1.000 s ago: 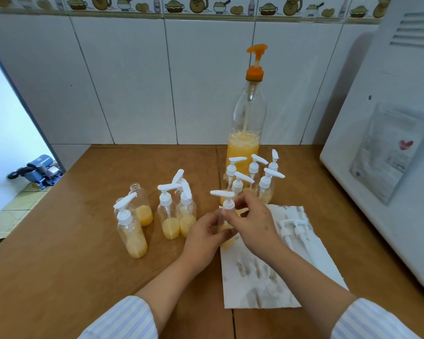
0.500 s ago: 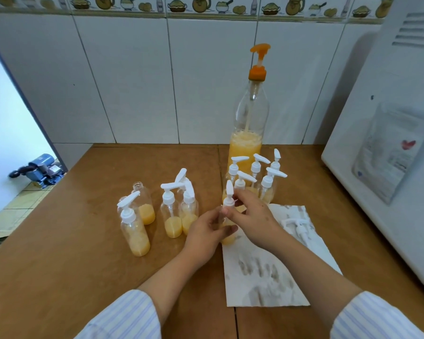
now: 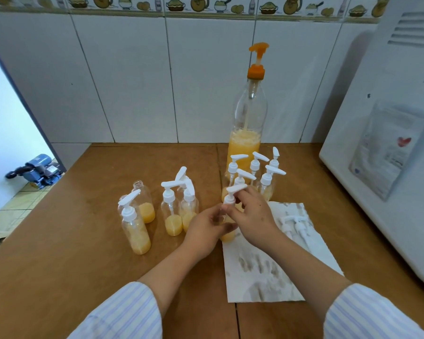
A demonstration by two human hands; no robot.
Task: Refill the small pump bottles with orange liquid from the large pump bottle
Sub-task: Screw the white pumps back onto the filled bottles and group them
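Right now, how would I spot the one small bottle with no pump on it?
Start at the tall bottle with the orange pump by the tiled wall, then look left across the wooden table. The uncapped bottle stands farthest left and back; its open neck shows, while its neighbours wear white pumps.

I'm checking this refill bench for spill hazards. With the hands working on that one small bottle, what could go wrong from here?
1. The right hand twists the pump head just in front of a tight cluster of capped bottles; a knuckle might topple one.
2. The left hand holds the small bottle at the paper towel edge, an uneven footing.
3. An uncapped bottle at the left would spill if bumped.
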